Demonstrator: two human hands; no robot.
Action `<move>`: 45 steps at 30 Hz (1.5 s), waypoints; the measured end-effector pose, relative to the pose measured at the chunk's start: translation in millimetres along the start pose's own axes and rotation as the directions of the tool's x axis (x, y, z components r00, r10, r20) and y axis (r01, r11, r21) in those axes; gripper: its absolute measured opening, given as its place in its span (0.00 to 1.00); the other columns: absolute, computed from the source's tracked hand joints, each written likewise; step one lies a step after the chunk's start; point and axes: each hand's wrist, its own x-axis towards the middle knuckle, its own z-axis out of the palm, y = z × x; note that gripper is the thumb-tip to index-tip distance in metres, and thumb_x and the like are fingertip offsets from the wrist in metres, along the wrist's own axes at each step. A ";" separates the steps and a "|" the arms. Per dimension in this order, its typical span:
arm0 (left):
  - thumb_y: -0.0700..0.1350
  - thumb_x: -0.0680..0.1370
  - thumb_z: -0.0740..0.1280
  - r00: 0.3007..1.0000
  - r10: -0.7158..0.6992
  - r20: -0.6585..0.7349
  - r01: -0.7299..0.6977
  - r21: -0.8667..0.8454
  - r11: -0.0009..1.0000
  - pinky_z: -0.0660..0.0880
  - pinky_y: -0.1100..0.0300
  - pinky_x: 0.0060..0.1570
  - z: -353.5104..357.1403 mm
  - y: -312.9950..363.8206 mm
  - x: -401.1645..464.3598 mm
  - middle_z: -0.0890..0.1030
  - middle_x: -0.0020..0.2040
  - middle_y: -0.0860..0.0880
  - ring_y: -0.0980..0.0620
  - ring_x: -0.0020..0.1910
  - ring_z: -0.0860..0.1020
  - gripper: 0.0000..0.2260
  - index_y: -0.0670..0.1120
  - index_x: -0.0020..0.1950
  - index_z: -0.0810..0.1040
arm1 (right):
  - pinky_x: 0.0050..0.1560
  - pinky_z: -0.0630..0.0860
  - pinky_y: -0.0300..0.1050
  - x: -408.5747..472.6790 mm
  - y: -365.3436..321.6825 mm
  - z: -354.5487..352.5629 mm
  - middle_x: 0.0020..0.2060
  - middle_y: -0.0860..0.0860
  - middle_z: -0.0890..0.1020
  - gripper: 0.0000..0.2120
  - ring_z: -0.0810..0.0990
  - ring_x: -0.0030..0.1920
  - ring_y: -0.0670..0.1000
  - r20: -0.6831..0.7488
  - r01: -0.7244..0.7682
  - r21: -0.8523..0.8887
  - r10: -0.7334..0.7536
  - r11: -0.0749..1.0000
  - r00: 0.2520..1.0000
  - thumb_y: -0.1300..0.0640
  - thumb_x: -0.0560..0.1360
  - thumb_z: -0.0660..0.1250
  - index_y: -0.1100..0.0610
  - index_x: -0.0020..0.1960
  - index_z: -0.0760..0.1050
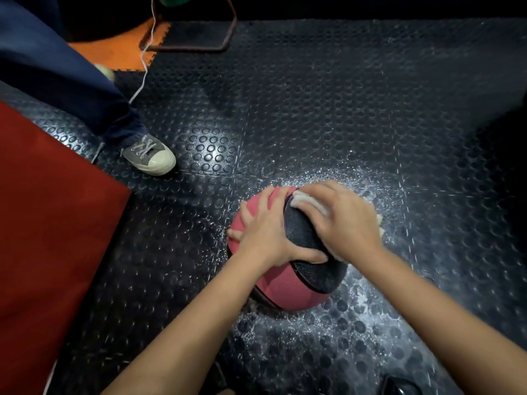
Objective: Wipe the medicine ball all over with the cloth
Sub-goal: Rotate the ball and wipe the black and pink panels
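Observation:
A pink and black medicine ball (pixel 288 286) rests on the studded black rubber floor, low in the middle of the view. My left hand (pixel 268 229) lies flat on the ball's upper left side, fingers spread over the pink panel and thumb on the black band. My right hand (pixel 342 220) presses a white cloth (pixel 306 201) onto the top right of the ball. Most of the cloth is hidden under my palm; a bit sticks out at the fingertips and behind the wrist.
Another person stands at the left, in dark blue trousers with a grey sneaker (pixel 149 156) on the floor. A red mat (pixel 51 223) covers the left side. A metal frame (pixel 199 38) and a white cord (pixel 145 67) lie at the back. The floor (pixel 370 109) around the ball looks wet.

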 end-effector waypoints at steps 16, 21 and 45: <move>0.66 0.57 0.78 0.990 0.107 0.094 -0.104 -0.032 0.994 0.44 0.26 0.69 -12.0 -16.7 5.6 0.38 0.76 0.65 0.40 0.76 0.34 0.58 0.67 0.76 0.43 | 0.42 0.67 0.43 22.8 23.9 9.9 0.49 0.46 0.83 0.10 0.79 0.50 0.51 0.067 -0.282 0.189 0.275 0.940 0.959 0.46 0.77 0.64 0.46 0.56 0.79; 0.61 0.53 0.82 0.974 0.176 0.141 -0.180 0.013 0.984 0.38 0.28 0.69 -20.9 -33.1 3.0 0.34 0.75 0.67 0.42 0.76 0.31 0.66 0.65 0.77 0.39 | 0.44 0.66 0.43 53.9 21.4 13.2 0.54 0.45 0.82 0.11 0.77 0.54 0.51 0.176 -0.302 0.133 0.277 0.944 0.945 0.45 0.77 0.64 0.44 0.57 0.79; 0.69 0.56 0.77 0.981 0.168 -0.099 -0.171 -0.024 0.985 0.48 0.30 0.72 -10.0 -25.5 8.2 0.43 0.77 0.67 0.55 0.77 0.38 0.59 0.61 0.78 0.46 | 0.31 0.66 0.41 17.8 -4.6 21.6 0.47 0.48 0.78 0.11 0.77 0.43 0.50 -0.171 0.037 -0.067 -0.048 0.997 0.984 0.45 0.78 0.63 0.47 0.56 0.78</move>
